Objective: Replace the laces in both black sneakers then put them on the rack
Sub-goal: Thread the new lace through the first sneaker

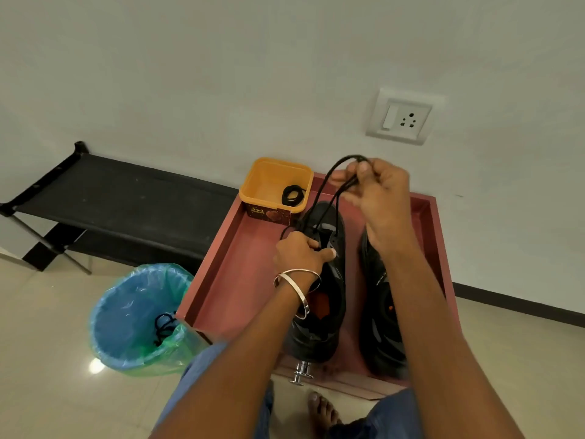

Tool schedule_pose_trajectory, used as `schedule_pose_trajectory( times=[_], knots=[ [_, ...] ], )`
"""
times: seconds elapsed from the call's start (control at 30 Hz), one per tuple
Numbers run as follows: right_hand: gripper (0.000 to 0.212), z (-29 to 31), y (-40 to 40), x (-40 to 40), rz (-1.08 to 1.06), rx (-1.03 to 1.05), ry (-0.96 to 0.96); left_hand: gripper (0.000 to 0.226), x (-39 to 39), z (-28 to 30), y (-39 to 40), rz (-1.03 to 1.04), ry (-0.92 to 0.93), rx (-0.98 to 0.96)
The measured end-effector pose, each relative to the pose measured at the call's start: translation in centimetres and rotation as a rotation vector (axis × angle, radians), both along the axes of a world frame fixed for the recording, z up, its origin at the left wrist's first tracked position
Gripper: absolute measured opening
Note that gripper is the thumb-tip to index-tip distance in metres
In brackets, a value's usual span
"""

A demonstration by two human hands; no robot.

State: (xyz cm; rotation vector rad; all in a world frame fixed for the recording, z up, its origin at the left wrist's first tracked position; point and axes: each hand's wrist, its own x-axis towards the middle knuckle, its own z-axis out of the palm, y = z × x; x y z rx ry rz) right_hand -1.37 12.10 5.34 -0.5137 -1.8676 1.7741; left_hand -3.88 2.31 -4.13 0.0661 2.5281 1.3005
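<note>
In a red tray [221,270], a sneaker [329,280] is gripped by the left hand [299,253]; at one o'clock, its lace [329,175] is pinched by the right hand [378,191].

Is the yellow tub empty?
No, a coiled black lace lies inside the yellow tub.
</note>
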Motion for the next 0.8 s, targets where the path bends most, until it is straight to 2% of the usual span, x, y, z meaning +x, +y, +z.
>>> schedule_pose_trajectory(
  times=[0.17, 0.3, 0.4, 0.47, 0.6, 0.8],
  knots=[
    [0.025, 5.0, -0.1, 0.7, -0.056, -0.151, 0.25, 0.034, -0.2, -0.7, 0.1, 0.003, 0.028, 0.02],
    [0.026, 5.3, 0.3, 1.0, -0.062, -0.188, 0.255, 0.041, -0.5, 0.3, 0.4, -0.05, 0.212, 0.178],
    [0.026, 4.9, 0.3, 1.0, -0.066, -0.258, 0.249, 0.039, -1.3, 0.9, 1.1, -0.079, 0.414, 0.235],
    [0.026, 5.1, 0.3, 0.9, -0.061, -0.29, 0.26, 0.03, -1.6, 0.9, 1.6, -0.153, 0.464, 0.263],
    [0.025, 5.1, 0.1, 0.6, -0.038, -0.348, 0.297, 0.021, -1.8, 0.4, 2.3, -0.287, 0.309, 0.464],
    [0.024, 4.4, 1.4, 0.6, -0.046, -0.54, 0.395, 0.024, -2.6, 0.1, 2.1, -0.33, 0.066, 0.598]
  ],
)
